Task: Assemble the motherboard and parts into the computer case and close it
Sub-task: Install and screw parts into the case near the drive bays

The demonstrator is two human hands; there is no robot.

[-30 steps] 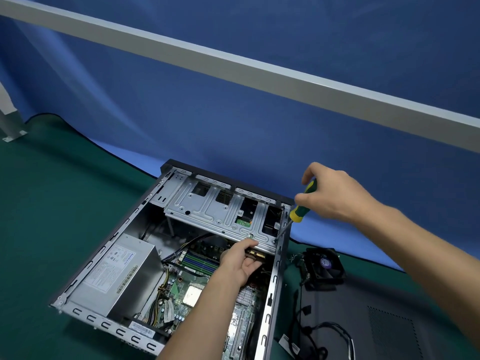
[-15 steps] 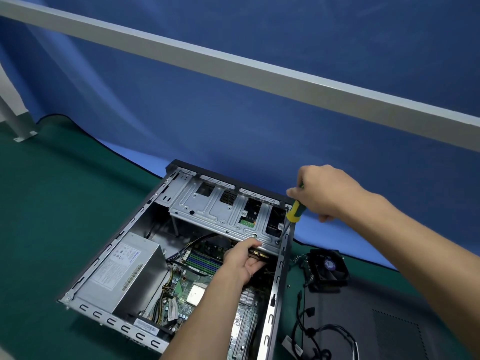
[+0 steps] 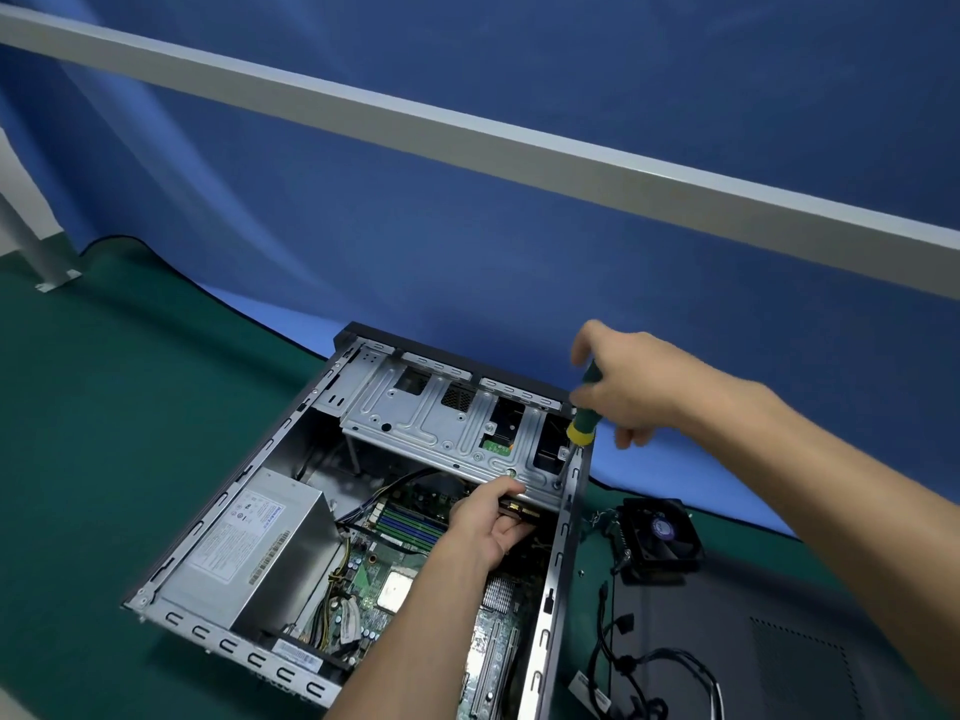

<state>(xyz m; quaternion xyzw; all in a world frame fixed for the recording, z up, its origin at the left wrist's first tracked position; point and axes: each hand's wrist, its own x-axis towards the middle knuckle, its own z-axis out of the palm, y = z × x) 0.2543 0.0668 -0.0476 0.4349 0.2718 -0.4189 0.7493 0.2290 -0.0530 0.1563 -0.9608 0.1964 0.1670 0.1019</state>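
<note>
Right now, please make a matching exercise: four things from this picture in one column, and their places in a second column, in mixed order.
Things:
1. screwdriver
2. power supply
3. cooling fan
4. drive cage

Places:
A. on the green mat, to the right, outside the computer case
B. in the near-left corner of the case
C. in the right hand
D. across the far end of the case, its near edge held by the left hand

Pairs: 1-C, 2-B, 3-A, 4-D

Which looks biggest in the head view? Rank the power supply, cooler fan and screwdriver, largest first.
1. power supply
2. cooler fan
3. screwdriver, partly hidden by the right hand, so its full length is unsure.
</note>
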